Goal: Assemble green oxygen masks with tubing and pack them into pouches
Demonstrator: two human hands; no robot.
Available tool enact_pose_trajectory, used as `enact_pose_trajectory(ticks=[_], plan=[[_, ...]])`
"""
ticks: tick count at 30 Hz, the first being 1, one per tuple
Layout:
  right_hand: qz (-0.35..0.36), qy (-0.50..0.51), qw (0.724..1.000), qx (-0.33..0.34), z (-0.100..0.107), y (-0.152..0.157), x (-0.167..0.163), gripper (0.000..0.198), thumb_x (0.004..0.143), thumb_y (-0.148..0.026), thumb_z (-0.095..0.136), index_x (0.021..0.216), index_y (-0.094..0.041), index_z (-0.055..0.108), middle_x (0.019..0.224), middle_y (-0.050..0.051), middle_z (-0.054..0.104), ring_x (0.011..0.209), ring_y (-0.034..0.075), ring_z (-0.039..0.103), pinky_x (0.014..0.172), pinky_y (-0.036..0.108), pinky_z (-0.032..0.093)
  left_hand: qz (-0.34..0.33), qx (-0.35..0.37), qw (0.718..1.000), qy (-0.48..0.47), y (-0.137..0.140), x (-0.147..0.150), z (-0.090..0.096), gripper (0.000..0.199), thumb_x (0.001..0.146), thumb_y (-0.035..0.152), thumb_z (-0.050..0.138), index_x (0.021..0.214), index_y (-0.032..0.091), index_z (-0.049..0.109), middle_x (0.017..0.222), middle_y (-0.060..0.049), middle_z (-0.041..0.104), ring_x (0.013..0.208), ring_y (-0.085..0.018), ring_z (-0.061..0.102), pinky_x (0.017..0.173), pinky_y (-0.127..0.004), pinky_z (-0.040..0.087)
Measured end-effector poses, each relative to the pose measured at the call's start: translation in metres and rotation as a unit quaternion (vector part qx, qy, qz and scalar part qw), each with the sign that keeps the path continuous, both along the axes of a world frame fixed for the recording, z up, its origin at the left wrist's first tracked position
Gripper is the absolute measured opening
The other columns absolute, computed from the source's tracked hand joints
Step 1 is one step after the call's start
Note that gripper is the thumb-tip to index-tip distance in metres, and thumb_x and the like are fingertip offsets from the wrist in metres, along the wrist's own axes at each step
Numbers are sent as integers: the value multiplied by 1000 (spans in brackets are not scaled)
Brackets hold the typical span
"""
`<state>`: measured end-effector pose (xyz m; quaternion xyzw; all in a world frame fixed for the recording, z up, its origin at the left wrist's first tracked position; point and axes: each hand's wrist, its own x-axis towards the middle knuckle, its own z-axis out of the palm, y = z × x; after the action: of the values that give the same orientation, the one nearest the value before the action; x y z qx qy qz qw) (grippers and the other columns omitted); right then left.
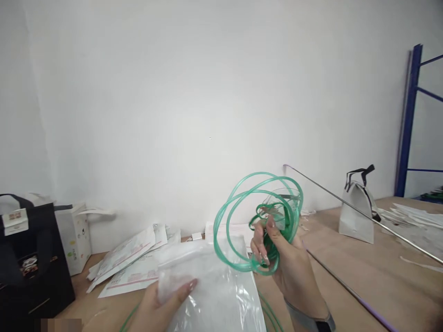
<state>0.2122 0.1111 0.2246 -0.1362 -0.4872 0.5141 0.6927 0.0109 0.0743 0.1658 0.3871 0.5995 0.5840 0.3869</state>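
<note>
In my right hand [282,251], closed and raised above the table, is a coiled bundle of green tubing [218,216]. A clear, cup-shaped piece that looks like an oxygen mask [289,198] and a thin green strap are bunched in with it. Wide loops of the tubing hang out to the left of my fingers. My left hand [169,297] pinches the left side of a clear plastic bag [221,286], its thumb on top. The bag lies in front of me, just below the loops. More green tubing shows on both sides of it.
Flat white packets [128,253] are piled at left, beside a black bag [31,263] and a white box [74,235]. On the right are a small white bag [355,216], two thin metal rods, one slanting upward [332,196], and loose papers [411,219]. A white wall stands behind.
</note>
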Motion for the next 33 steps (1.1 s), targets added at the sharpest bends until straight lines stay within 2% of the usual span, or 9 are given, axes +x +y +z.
enact_pose_trajectory(ticks=[4,8,14,19,22,26,29,31,33], plan=[[-63,15,998,11,0,9,10,13,82,-27,55,72,-20,49,57,-4,49,41,7,42,42,21,38,-91,-19,995,-18,12,9,-10,28,53,33,75,71,14,65,71,-10,73,74,-31,66,64,-37,51],[-52,-14,998,10,-2,12,7,17,82,-30,54,69,-20,49,53,-5,47,40,8,41,42,22,38,-138,-30,990,-1,15,11,-21,28,48,32,77,67,13,66,68,-10,73,73,-31,66,64,-35,51],[8,20,1000,-4,2,1,-2,21,79,-30,58,64,-18,47,53,-5,45,39,5,36,39,19,33,-136,-10,990,28,13,15,-18,21,49,28,74,64,15,67,64,-7,73,68,-28,65,60,-32,49],[-43,-103,994,-2,0,-9,-8,24,81,-36,54,66,-19,46,49,-4,48,43,11,49,44,24,41,-93,20,995,44,11,10,-9,22,51,25,74,70,16,67,70,-6,74,72,-27,65,62,-30,50],[-70,-153,986,2,-1,-13,-13,20,79,-35,57,72,-20,46,53,-4,52,44,13,52,46,26,44,-95,23,994,43,11,3,-7,23,52,31,74,68,15,66,67,-7,73,70,-28,65,59,-31,50],[-119,-88,988,46,1,-17,-14,22,81,-35,54,66,-20,46,49,-3,50,46,14,53,49,28,44,-98,16,994,37,10,-1,-3,23,53,33,73,65,15,66,65,-5,73,67,-27,65,55,-29,50],[-88,-78,992,51,-1,-19,-17,28,83,-36,50,61,-19,48,46,-2,49,46,15,53,48,28,43,-79,13,995,63,6,-1,3,21,55,34,72,64,16,64,63,-4,72,67,-27,65,55,-29,50],[-73,-116,990,42,-5,-18,-22,23,83,-36,51,67,-20,50,47,-2,50,47,15,53,49,28,43,-88,5,994,72,3,-1,7,22,55,33,72,66,16,65,67,-4,73,72,-27,65,58,-29,51],[-76,-164,983,36,-10,-15,-27,14,82,-34,53,82,-21,51,51,-4,52,48,14,52,50,27,43,-110,-5,992,66,1,-4,10,25,56,35,72,72,16,66,72,-4,74,74,-27,65,60,-29,51]])
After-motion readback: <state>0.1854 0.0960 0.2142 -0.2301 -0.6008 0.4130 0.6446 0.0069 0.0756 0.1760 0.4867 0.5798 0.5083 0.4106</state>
